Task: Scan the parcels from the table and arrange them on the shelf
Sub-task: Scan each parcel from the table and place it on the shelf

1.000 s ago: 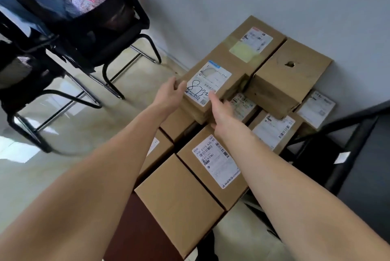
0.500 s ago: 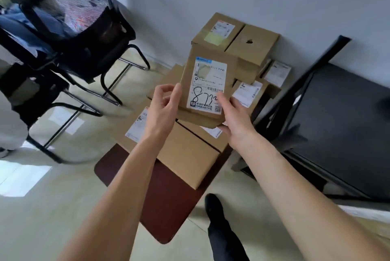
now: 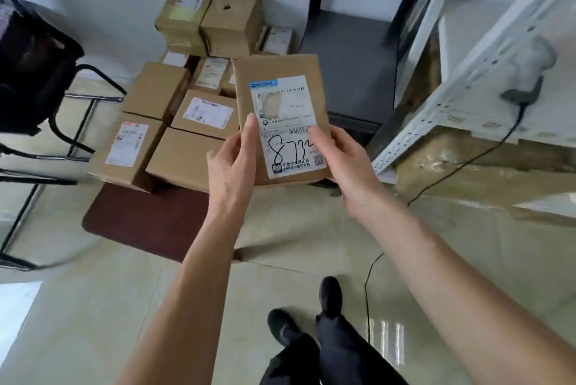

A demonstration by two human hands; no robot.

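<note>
I hold a flat brown cardboard parcel [image 3: 277,73] upright in front of me, its white label with handwritten "8732" facing me. My left hand [image 3: 232,160] grips its lower left edge, thumb on the label side. My right hand [image 3: 343,160] grips the lower right corner, thumb over the label. Several more brown parcels [image 3: 187,110] lie stacked on a low dark-red table [image 3: 140,219] by the wall. The white metal shelf [image 3: 461,95] stands at the right, with a grey barcode scanner [image 3: 526,73] resting on it.
A black mesh chair [image 3: 34,73] stands at the left. A dark grey stand [image 3: 352,51] sits between the parcel pile and the shelf. The scanner's black cable [image 3: 436,185] trails down to the tiled floor near my feet [image 3: 311,316].
The parcel was lifted off the pile and carried up and to the right, away from the stack. My view swung right, bringing the white shelf and scanner into sight.
</note>
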